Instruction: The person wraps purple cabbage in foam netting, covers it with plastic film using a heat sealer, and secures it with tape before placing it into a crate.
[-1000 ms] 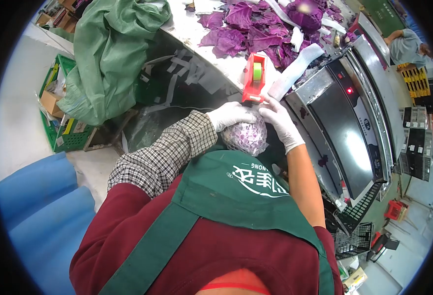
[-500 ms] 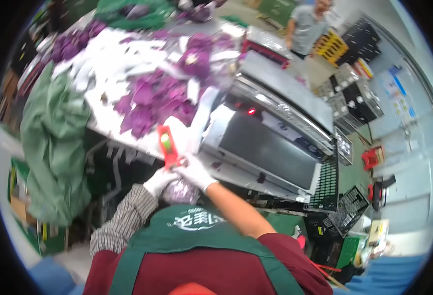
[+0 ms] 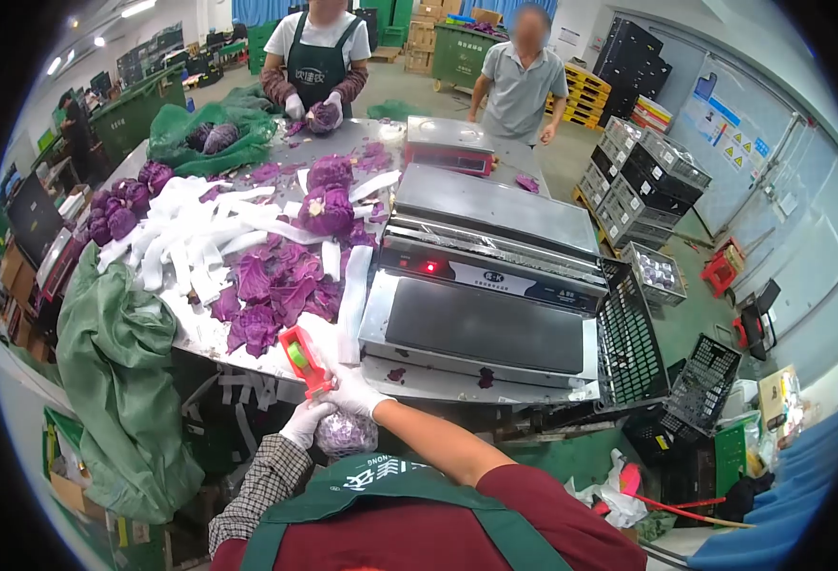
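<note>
A red tape dispenser [image 3: 305,364] with a green roll sticks up past the table's front edge. Its lower end is between the fingers of my gloved right hand [image 3: 354,392], which is closed on it. Just below hangs a purple cabbage [image 3: 347,434] in shiny clear film, close against my apron. My gloved left hand [image 3: 305,424] is closed at the cabbage's upper left side, near the dispenser's end; its fingertips are partly hidden. Loose purple cabbage leaves [image 3: 281,290] lie on the table beyond both hands.
A film-wrapping machine [image 3: 486,324] with a red display stands right of my hands. White strips [image 3: 200,228] and whole cabbages [image 3: 328,209] cover much of the table [image 3: 195,328]. Across it, a co-worker [image 3: 316,67] handles a cabbage; another person [image 3: 524,90] stands behind the scale [image 3: 449,143].
The view has tilted up and steadied, bringing the co-worker across the table into sight. Both hands remain together at the dispenser and wrapped cabbage.
</note>
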### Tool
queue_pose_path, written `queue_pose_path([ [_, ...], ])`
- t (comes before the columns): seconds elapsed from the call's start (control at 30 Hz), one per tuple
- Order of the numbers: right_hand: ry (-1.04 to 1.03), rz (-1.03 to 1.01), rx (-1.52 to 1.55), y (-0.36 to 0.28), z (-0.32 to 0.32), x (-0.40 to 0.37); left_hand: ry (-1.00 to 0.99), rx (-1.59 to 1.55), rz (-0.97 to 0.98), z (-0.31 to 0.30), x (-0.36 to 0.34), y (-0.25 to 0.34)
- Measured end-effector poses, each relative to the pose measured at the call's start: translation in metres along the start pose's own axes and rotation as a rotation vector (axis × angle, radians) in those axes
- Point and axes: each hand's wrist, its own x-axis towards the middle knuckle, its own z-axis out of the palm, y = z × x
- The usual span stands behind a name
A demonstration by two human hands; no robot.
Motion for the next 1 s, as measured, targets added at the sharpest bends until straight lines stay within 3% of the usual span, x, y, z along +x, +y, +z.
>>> queue_pose_path([
  [0.3,-0.017,-0.005,0.01,0.016,0.001,0.016,-0.041,-0.058,-0.086,0.004,0.008,0.01],
  [0.33,-0.027,0.024,-0.068,0.005,-0.005,0.01,-0.085,-0.044,-0.066,0.001,0.013,0.008],
  [0.37,-0.015,-0.009,0.103,0.022,0.007,0.02,-0.22,-0.094,-0.007,0.007,0.006,0.017],
  [0.4,0.018,-0.024,0.145,0.039,0.016,0.029,-0.186,-0.067,0.028,0.012,0.004,0.019],
  [0.43,-0.059,-0.085,0.187,-0.014,-0.007,0.0,-0.243,-0.015,0.12,0.016,0.002,0.024],
  [0.53,0.0,-0.197,0.232,0.002,-0.001,0.012,-0.204,0.045,0.192,0.01,0.011,0.019],
  [0.57,0.014,-0.169,0.213,0.004,0.003,0.012,-0.169,0.072,0.236,0.023,-0.005,0.032],
  [0.6,0.021,-0.123,0.185,0.006,0.005,0.007,-0.125,0.152,-0.01,0.003,0.02,0.008],
  [0.67,-0.023,0.188,-0.084,-0.029,-0.013,-0.006,-0.18,0.114,0.009,0.004,0.011,0.02],
  [0.77,-0.122,0.04,0.363,-0.011,-0.024,-0.019,-0.24,0.122,-0.004,0.006,-0.005,0.038],
  [0.8,-0.045,0.075,0.278,-0.009,-0.029,-0.025,-0.275,0.125,-0.017,0.003,-0.006,0.038],
  [0.87,-0.069,0.171,0.397,-0.024,-0.048,-0.04,-0.31,0.249,0.039,-0.001,-0.009,0.039],
  [0.97,-0.014,0.306,0.298,-0.016,-0.052,-0.064,-0.347,0.468,0.245,0.007,-0.016,0.04],
  [1.0,-0.065,0.257,0.221,-0.014,-0.05,-0.071,-0.386,0.539,0.317,0.017,-0.021,0.044],
])
